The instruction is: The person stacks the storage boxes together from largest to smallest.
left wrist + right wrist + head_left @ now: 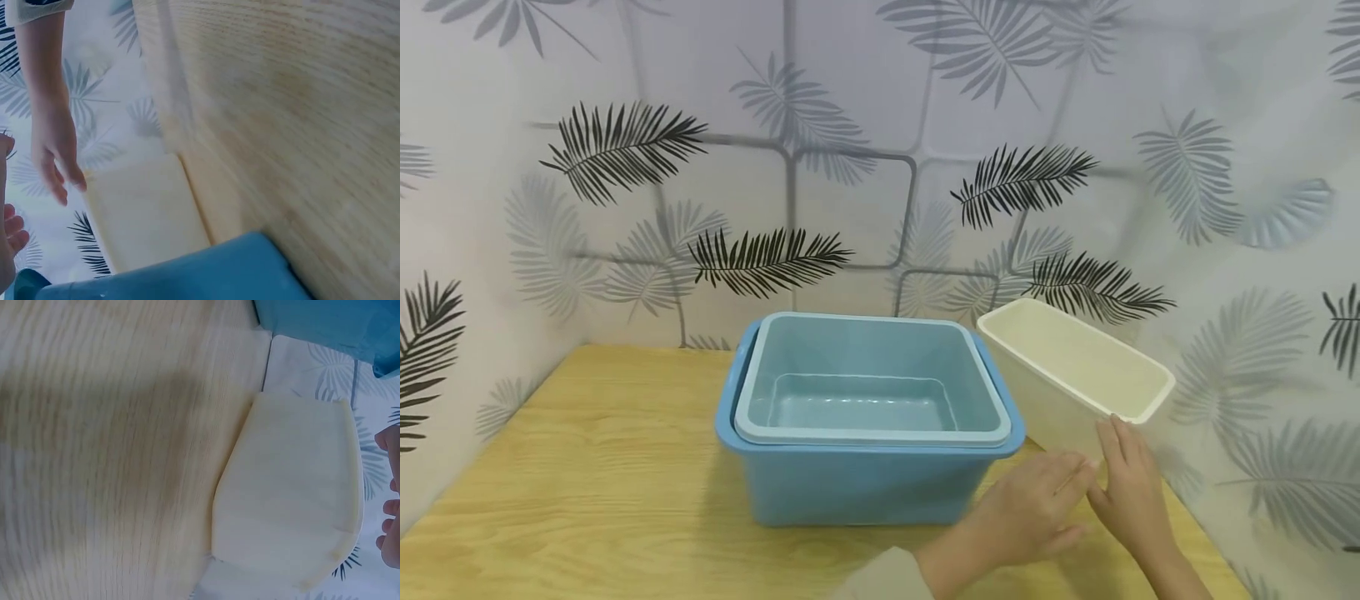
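A cream oblong plastic bin (1075, 358) stands at an angle at the right rear of the table. My right hand (1131, 487) is at its near corner with extended fingers; whether the fingertips touch the rim I cannot tell. Close beside it, in front of the blue tub, is my left hand (1030, 504), its fingers loosely extended and holding nothing. The blue tub (865, 487) stands in the middle with a paler blue bin (861, 346) nested inside. In the left wrist view the right hand (55, 147) hangs by the cream bin's (144, 212) edge.
The wood-grain table (587, 483) extends to the left and front of the tub. A pale leaf-patterned curtain (850, 200) rises right behind the bins and along the right side, close to the cream bin.
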The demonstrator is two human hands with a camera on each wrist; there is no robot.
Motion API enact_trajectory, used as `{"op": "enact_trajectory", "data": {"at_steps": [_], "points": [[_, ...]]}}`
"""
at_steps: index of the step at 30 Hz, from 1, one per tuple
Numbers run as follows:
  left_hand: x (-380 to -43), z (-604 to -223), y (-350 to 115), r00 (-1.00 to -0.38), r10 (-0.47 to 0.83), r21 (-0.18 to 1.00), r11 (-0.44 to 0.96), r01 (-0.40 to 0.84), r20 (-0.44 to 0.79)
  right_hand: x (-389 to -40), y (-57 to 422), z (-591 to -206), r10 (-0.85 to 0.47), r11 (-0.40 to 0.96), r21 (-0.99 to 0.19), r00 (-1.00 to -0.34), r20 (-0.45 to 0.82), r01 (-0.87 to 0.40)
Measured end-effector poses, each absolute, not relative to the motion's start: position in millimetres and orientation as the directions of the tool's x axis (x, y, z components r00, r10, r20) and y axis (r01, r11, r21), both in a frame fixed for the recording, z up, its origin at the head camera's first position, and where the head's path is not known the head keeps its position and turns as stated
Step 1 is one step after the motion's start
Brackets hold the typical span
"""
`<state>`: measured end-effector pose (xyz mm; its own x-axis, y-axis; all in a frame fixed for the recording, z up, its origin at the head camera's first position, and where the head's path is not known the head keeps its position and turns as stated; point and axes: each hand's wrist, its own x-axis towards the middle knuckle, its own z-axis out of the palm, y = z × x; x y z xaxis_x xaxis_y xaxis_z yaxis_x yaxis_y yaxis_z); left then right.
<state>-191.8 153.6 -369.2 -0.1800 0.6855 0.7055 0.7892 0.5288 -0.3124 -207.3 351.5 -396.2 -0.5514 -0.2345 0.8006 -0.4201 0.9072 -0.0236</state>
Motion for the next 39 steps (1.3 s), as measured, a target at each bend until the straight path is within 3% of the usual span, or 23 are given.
{"op": "enact_trajectory", "data": {"at_steps": [9,13,19,30,39], "points": [[-198,-377,170,-0.468,0.687,-0.210,0.660,0.721,0.556,-226,361,-392,-0.201,0.933,-0.045,-0.621,0.757,-0.356],[-200,-379,177,-0.547,0.669,-0.225,0.712,0.665,0.503,-232,360,-386,-0.180,0.951,-0.052,-0.681,0.709,-0.305],[-208,-386,181,-0.680,0.614,-0.151,0.777,0.612,0.402,-237,354,-388,-0.158,0.959,-0.083,-0.757,0.634,-0.270],[-211,-391,183,-0.760,0.593,-0.072,0.798,0.598,0.267,-233,353,-392,-0.162,0.963,-0.071,-0.769,0.618,-0.260],[-216,-394,188,-0.739,0.615,-0.224,0.788,0.573,0.273,-224,357,-393,-0.172,0.953,-0.095,-0.769,0.616,-0.289]]}}
